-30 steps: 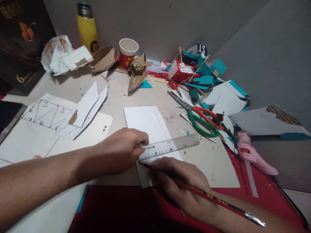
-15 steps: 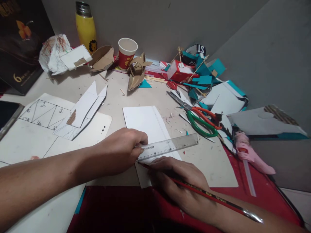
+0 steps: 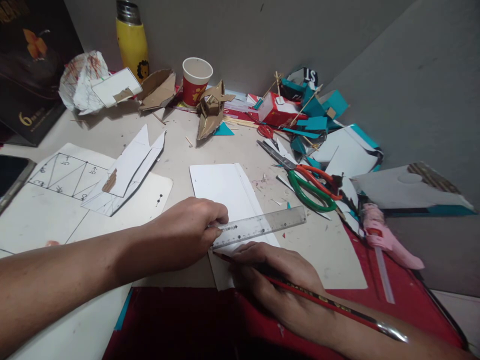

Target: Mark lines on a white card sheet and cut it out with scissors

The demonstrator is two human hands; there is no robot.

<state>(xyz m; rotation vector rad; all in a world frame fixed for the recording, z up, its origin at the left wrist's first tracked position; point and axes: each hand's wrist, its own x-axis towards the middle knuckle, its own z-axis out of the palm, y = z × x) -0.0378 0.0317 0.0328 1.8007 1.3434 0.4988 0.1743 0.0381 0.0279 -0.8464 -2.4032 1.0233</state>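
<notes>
My left hand (image 3: pixel 183 232) presses the left end of a clear plastic ruler (image 3: pixel 262 226) down on a white card sheet (image 3: pixel 225 192), fingers curled on the ruler's edge. My right hand (image 3: pixel 277 280) grips a red pencil (image 3: pixel 322 302), with its tip at the ruler's lower edge near the left end. The pencil's long shaft runs back over my right wrist.
Green and orange scissors (image 3: pixel 309 187) lie right of the sheet, a pink glue gun (image 3: pixel 386 240) farther right. Teal and white scraps (image 3: pixel 318 120) pile at the back right. A paper cup (image 3: pixel 196 80), yellow flask (image 3: pixel 132 42), cardboard model (image 3: pixel 210 110) and marked sheets (image 3: pixel 71 175) stand behind and left.
Almost nothing has moved; the view shifted slightly, and both hands stay on the ruler and pencil in the same place.
</notes>
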